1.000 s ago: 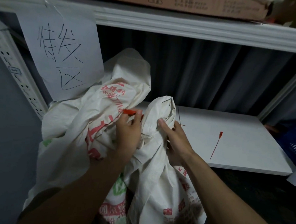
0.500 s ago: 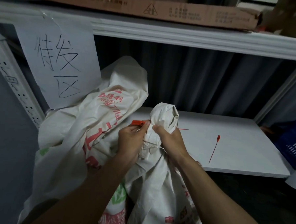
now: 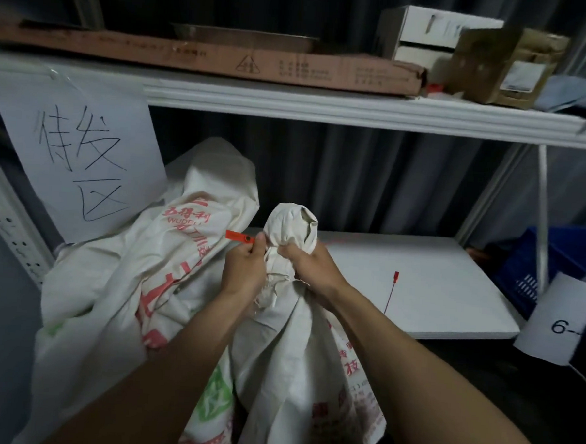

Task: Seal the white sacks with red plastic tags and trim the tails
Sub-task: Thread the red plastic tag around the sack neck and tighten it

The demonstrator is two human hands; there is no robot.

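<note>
Hands meet at the gathered neck of the front sack [image 3: 289, 228], which stands upright against the edge of the lower shelf [image 3: 450, 298], its bunched top pointing up. The right hand [image 3: 311, 267] has its grip clamped round that neck just below the bunch. The left hand [image 3: 243, 270] pinches a red tag [image 3: 239, 236] between thumb and forefinger, right beside the neck. The tag's flat head sticks out to the left, its long axis nearly level. A second sack [image 3: 197, 213] slumps behind on the left. A spare tag [image 3: 391, 291] lies on the shelf, head away, its thin tail running toward the person.
</note>
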